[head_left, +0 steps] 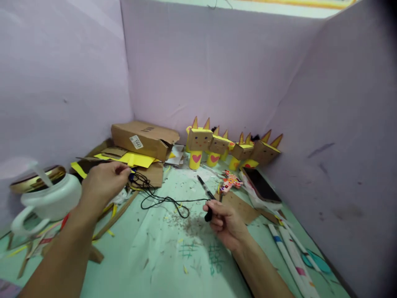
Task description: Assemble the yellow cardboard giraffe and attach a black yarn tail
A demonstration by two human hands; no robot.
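My left hand (107,182) is closed in a pinch at the near end of a loose tangle of black yarn (149,192). A small dark blue item (132,171) shows just beyond its fingertips, partly hidden. My right hand (228,223) is closed around a small bundle of black yarn (209,214), and a strand runs from it left to the tangle. A pen (205,186) points up and left from behind the right fingers; whether it is held or lies on the table I cannot tell. Beyond it lies a patterned paper cutout (230,181).
Cardboard-headed yellow figures (200,140) with paper horns stand along the back. An open cardboard box (144,136) sits back left over scraps. A white mug (52,198) is at left. At right are a phone (260,184), a cardboard piece (240,206) and white sticks (290,256).
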